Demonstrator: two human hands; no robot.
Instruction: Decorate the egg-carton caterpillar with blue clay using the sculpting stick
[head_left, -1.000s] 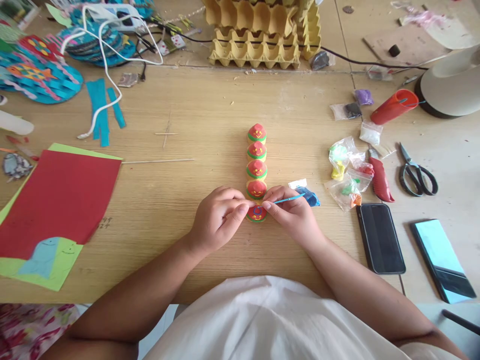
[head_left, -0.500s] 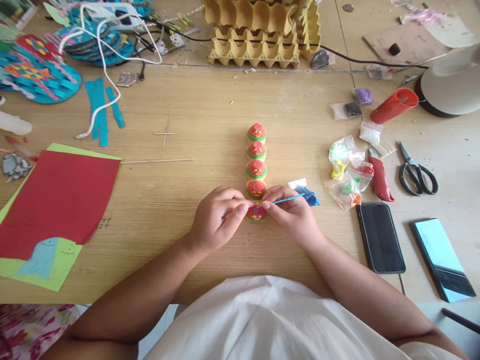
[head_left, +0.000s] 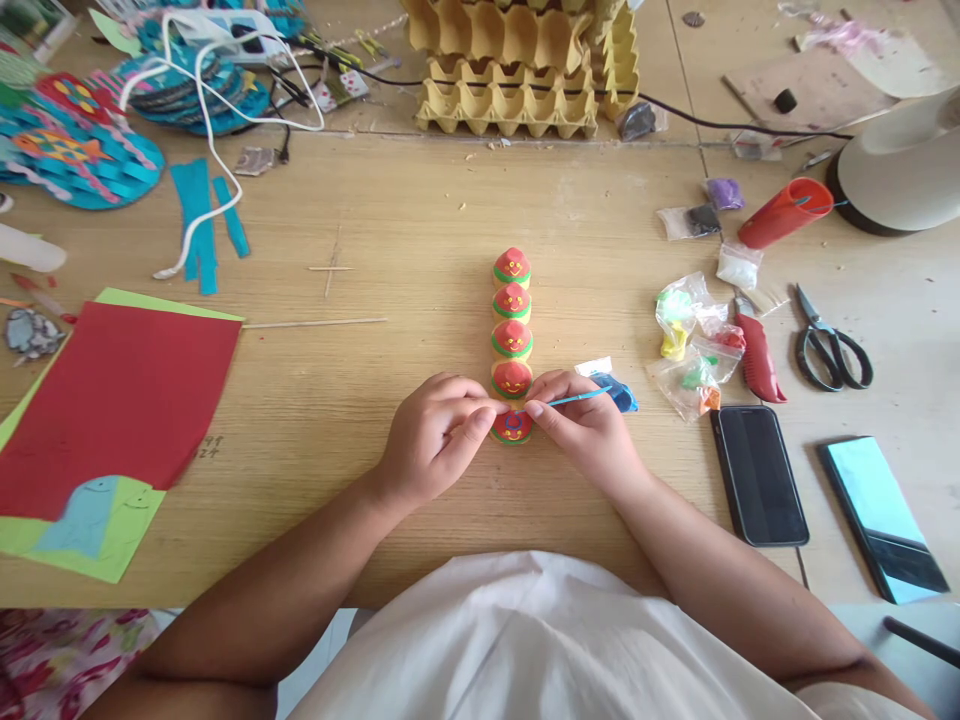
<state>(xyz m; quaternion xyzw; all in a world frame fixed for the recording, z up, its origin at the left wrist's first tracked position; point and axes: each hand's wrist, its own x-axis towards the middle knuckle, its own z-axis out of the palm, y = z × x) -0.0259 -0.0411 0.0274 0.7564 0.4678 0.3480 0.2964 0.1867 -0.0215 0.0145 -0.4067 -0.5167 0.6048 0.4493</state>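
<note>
On the wooden table (head_left: 435, 220), a row of five egg-carton cups (head_left: 512, 338) was lined up, and all were decorated with red tops, green bands and yellow marks. A small blue ring (head_left: 507, 423) had been added to the nearest cup (head_left: 513, 435). No blue ring could be seen on the other four, so that one was made to look different. A thin blue stick (head_left: 577, 398) was pinched by the thumb and finger of the right hand (head_left: 589, 435), just beside a bag of blue clay (head_left: 622, 394). The fingertips of the left hand (head_left: 431, 440) were brought close together by the same cup, but whether anything was pinched there could not be told
</note>
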